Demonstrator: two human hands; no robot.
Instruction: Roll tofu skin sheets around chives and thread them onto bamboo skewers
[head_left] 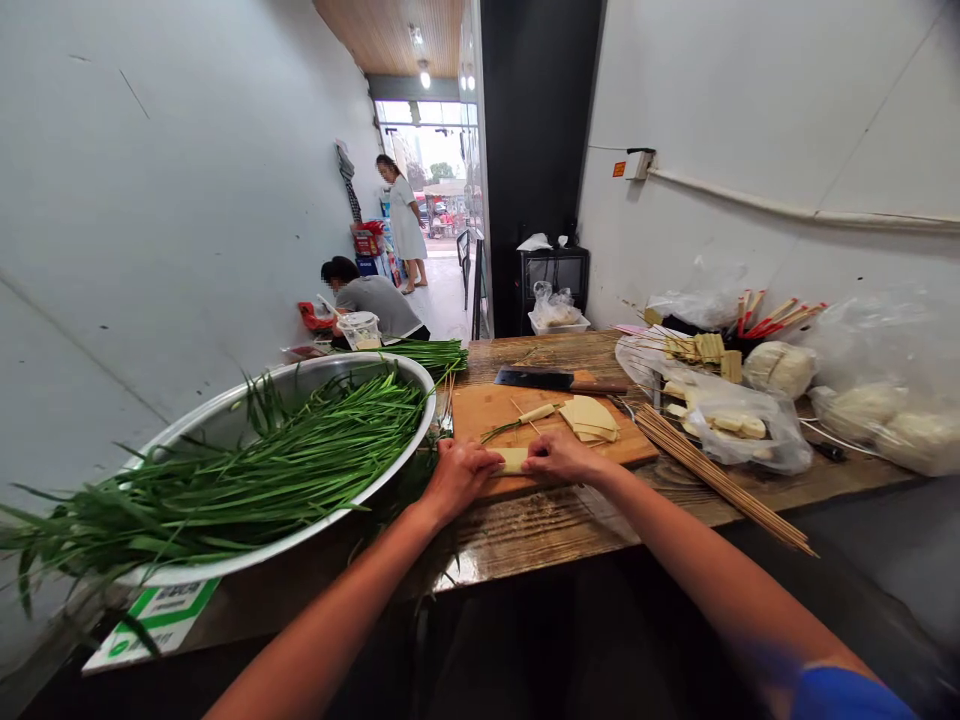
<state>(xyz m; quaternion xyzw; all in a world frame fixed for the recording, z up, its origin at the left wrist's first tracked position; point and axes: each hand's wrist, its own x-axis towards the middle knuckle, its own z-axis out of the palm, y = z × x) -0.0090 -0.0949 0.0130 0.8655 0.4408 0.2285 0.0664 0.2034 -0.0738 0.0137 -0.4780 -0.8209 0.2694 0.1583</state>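
Observation:
My left hand (459,474) and my right hand (559,457) pinch the two ends of a pale yellow tofu skin sheet (513,461), low over the front edge of a wooden cutting board (480,405). Whether anything is wrapped inside the sheet is hidden. Just beyond it lies a finished-looking roll (537,413) with green chive ends poking out and a thin skewer by it. A stack of cut tofu skin sheets (590,420) rests on the board's right side. Across the board's far edge lies a cleaver (536,379).
Left of the board stands a large metal basin (430,405) heaped with green chives (330,450). A bundle of bamboo skewers (724,485) sticks out past the table's front edge. Plastic bags with food (780,370) crowd the right. Two people are farther back, one bent low, one standing.

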